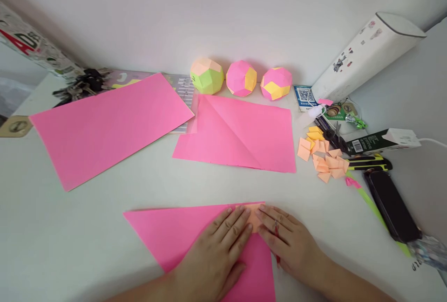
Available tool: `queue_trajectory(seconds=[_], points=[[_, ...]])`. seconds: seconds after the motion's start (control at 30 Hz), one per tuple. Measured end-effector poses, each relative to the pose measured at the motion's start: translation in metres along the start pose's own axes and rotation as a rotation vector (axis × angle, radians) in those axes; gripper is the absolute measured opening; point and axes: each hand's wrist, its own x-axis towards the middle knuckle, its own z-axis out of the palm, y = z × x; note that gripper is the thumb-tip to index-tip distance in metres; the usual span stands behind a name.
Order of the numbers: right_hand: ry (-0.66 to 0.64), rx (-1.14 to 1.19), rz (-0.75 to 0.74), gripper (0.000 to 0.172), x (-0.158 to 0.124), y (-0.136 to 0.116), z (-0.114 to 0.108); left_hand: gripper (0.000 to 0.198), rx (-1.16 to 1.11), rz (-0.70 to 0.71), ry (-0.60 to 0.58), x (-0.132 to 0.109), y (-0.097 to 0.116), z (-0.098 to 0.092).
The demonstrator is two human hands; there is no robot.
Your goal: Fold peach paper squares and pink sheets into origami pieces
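A pink paper sheet folded into a triangle (174,234) lies on the white table near me. My left hand (218,255) rests flat on it, fingers stretched out and pressing down. My right hand (284,241) lies flat beside it at the triangle's right corner, fingers extended toward the top edge. A small orange paper piece (254,216) shows between the fingertips of both hands. A thin red thing shows under my right hand; I cannot make it out.
A flat pink sheet (108,127) and a creased pink sheet (244,136) lie farther back. Three paper balls (240,78) stand by the wall. Orange folded pieces (323,155), a utility knife (370,164), a black case (391,204), keys (84,85) and a white box (366,50) sit around.
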Motion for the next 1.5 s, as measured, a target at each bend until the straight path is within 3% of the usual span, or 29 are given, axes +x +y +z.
queue_trajectory(seconds=[0.43, 1.5], points=[[0.021, -0.130, -0.021, 0.032, -0.0023, -0.0002, -0.0049, 0.061, 0.022, -0.005, 0.027, 0.0009, 0.0015, 0.0003], [0.027, -0.122, -0.002, 0.031, 0.0037, -0.0008, -0.0071, 0.061, 0.075, -0.003, 0.062, 0.0033, 0.0006, -0.0021]])
